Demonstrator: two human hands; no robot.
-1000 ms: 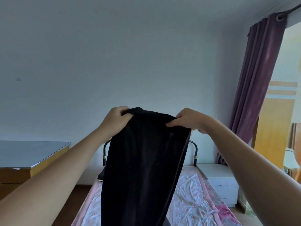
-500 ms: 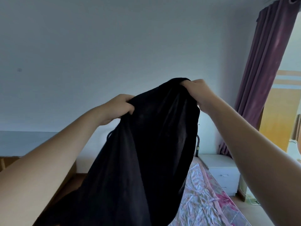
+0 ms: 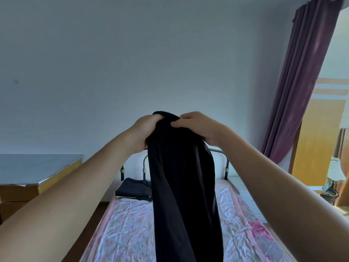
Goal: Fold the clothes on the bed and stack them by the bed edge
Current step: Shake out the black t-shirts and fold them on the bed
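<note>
A long black garment (image 3: pixel 185 186) hangs in the air in front of me, above the bed (image 3: pixel 128 227) with its floral sheet. My left hand (image 3: pixel 145 131) grips the garment's top edge on the left, and my right hand (image 3: pixel 196 125) pinches the same edge on the right. The two hands are close together, so the cloth falls in one narrow column. A folded stack of dark clothes (image 3: pixel 134 190) lies at the far left of the bed, near the headboard.
A metal headboard (image 3: pixel 225 165) stands against the wall. A wooden desk (image 3: pixel 39 167) with a grey top is at the left. At the right are a purple curtain (image 3: pixel 302 82), a white nightstand (image 3: pixel 236 181) and a lamp (image 3: pixel 336 171).
My hands have come down and together at the garment's top. The cloth, spread wide and swung left half a second ago, now hangs straight and narrow. The view has tilted down.
</note>
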